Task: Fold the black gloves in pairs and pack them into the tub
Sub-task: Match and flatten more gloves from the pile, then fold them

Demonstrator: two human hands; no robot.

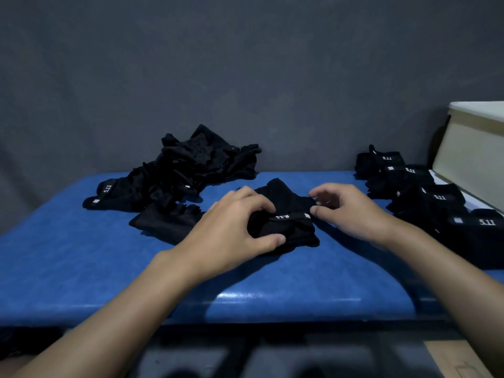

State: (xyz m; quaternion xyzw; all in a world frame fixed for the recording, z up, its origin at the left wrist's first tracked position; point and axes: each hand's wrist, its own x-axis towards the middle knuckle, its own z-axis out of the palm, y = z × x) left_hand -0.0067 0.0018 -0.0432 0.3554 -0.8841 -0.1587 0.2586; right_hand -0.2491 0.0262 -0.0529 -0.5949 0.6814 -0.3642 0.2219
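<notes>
The left hand has its grip clenched around a folded pair of gloves, thumb under the near edge and fingers curled over the top beside the white-lettered strap. The right hand sits at the pair's 3 o'clock end, fingers curled with the tips at the strap's tab; whether its grip is pinching the tab I cannot tell. The pair rests mid-tabletop, which is blue. One flat glove lies at 9 o'clock and a loose heap of gloves at 10 o'clock. Finished folded pairs run in a row from 2 to 3 o'clock, just beside the cream tub.
</notes>
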